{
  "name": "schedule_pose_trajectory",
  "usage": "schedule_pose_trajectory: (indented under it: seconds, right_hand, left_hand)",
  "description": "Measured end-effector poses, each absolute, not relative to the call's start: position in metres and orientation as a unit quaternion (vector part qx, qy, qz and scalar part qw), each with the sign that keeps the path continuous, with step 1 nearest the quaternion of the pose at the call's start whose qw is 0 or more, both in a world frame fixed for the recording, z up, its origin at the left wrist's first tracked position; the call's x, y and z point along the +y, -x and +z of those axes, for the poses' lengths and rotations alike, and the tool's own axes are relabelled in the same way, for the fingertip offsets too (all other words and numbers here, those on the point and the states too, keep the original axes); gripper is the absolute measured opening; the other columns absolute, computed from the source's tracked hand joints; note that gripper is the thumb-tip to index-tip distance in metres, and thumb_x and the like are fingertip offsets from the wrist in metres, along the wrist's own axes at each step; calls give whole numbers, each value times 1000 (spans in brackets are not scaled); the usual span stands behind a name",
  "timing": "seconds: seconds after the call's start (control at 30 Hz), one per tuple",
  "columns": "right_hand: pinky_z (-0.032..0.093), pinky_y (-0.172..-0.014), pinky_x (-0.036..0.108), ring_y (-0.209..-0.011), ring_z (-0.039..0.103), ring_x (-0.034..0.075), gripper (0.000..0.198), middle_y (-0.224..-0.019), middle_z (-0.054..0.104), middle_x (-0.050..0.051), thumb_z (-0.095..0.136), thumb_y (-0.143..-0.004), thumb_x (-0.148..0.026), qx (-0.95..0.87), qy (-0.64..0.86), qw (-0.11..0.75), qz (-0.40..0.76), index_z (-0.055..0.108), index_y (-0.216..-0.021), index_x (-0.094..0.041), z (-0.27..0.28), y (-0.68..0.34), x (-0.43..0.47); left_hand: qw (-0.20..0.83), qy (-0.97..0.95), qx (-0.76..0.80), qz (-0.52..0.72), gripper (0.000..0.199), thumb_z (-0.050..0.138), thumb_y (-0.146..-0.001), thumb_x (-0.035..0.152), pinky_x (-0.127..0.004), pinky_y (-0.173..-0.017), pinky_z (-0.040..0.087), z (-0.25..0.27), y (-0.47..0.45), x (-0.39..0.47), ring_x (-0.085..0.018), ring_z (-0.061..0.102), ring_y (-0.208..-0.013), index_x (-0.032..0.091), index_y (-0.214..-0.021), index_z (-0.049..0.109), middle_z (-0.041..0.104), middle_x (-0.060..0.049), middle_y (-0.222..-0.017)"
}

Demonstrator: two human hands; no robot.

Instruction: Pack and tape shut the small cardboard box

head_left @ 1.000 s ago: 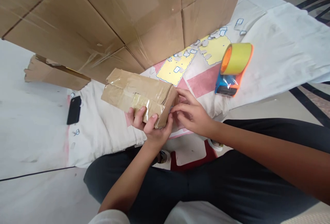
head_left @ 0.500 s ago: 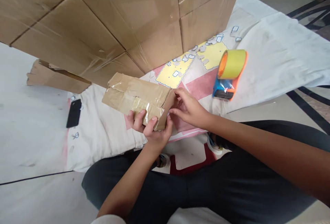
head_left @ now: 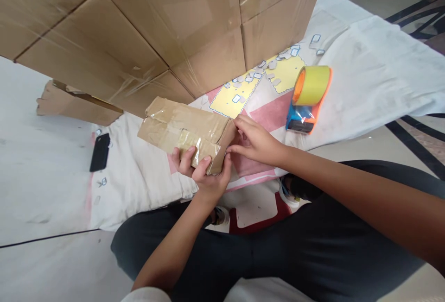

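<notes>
A small brown cardboard box (head_left: pixel 181 119), closed with shiny clear tape, lies tilted in front of me. My left hand (head_left: pixel 205 170) grips its near right corner from below, fingers on the taped side and thumb at the end face. My right hand (head_left: pixel 255 142) is at the box's right end, with curled fingers and thumb against that face; the inner fingertips are partly hidden. Right of my hands stands a tape dispenser (head_left: pixel 308 98) in orange and blue, with a yellow roll.
Behind the box rises a wall of large taped cartons (head_left: pixel 156 28). Small paper tags (head_left: pixel 250 77) lie scattered on the pink, yellow and white cloth (head_left: pixel 365 75). A black phone (head_left: pixel 100 152) and an open cardboard piece (head_left: pixel 78 105) are at left.
Almost nothing differs. Both hands keep their places on the box, and the view has shifted very slightly.
</notes>
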State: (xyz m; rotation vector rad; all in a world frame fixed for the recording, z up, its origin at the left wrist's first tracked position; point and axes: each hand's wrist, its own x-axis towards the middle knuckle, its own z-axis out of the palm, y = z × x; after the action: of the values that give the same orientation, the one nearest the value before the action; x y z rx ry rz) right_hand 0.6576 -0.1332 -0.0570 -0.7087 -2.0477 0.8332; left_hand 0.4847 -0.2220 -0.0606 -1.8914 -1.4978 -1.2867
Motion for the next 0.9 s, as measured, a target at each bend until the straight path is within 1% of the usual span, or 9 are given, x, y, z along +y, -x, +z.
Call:
schedule_pose_trajectory:
  seconds: [0.13, 0.23, 0.33, 0.4, 0.47, 0.57, 0.77, 0.9]
  right_hand:
    - [51, -85, 43, -100, 57, 28, 27, -104, 61, 10, 69, -89, -39, -805, 277, 404, 334, 53, -102, -21, -58, -657, -132]
    - [50, -83, 42, -98, 57, 27, 22, -101, 60, 9, 66, -90, -36, -806, 282, 394, 339, 51, -99, -21, -56, -659, -132]
    - [49, -84, 42, -100, 56, 28, 26, -104, 59, 10, 68, -89, -37, -814, 280, 381, 338, 52, -103, -21, -54, -661, -132]
    - [49, -85, 43, -102, 55, 29, 35, -108, 58, 11, 72, -86, -41, -820, 277, 373, 334, 51, -106, -21, -53, -662, -132]
    - [49, -85, 44, -103, 54, 30, 40, -108, 57, 11, 74, -83, -43, -822, 283, 368, 329, 50, -105, -20, -52, -661, -131]
    - [48, -83, 43, -100, 54, 30, 35, -105, 57, 11, 72, -85, -40, -820, 294, 369, 324, 47, -99, -20, -53, -658, -131]
    - [46, -80, 40, -97, 54, 28, 29, -100, 57, 9, 68, -88, -36, -820, 298, 374, 313, 43, -91, -22, -55, -656, -133]
    - [46, -80, 39, -96, 54, 27, 28, -98, 57, 8, 66, -90, -35, -819, 298, 379, 311, 42, -90, -22, -57, -657, -134]
  left_hand:
    - [189, 665, -555, -462, 62, 80, -70, 18, -75, -112, 29, -62, -486, -223, -36, 28, -145, 31, -107, 32, 38, -12, -131]
    - [143, 657, -582, -457, 61, 78, -72, 19, -73, -110, 33, -64, -486, -222, -36, 26, -147, 30, -105, 27, 36, -15, -137]
    - [100, 665, -589, -449, 61, 75, -72, 17, -69, -110, 34, -66, -485, -222, -34, 27, -147, 30, -103, 25, 34, -15, -138]
    - [113, 672, -579, -447, 62, 74, -71, 15, -68, -112, 32, -66, -485, -222, -34, 26, -147, 30, -106, 26, 33, -14, -137]
    - [153, 673, -568, -449, 64, 75, -70, 14, -68, -114, 28, -65, -485, -222, -34, 25, -147, 30, -109, 26, 33, -12, -135]
    - [186, 668, -562, -451, 62, 74, -70, 14, -68, -116, 24, -62, -487, -222, -34, 24, -147, 30, -108, 28, 35, -10, -131]
    - [113, 672, -566, -464, 62, 71, -72, 10, -65, -116, 27, -65, -487, -222, -30, 29, -145, 30, -109, 25, 33, -13, -138]
    - [132, 671, -558, -470, 66, 73, -71, 9, -66, -116, 26, -68, -485, -223, -30, 28, -146, 30, -113, 27, 33, -13, -138]
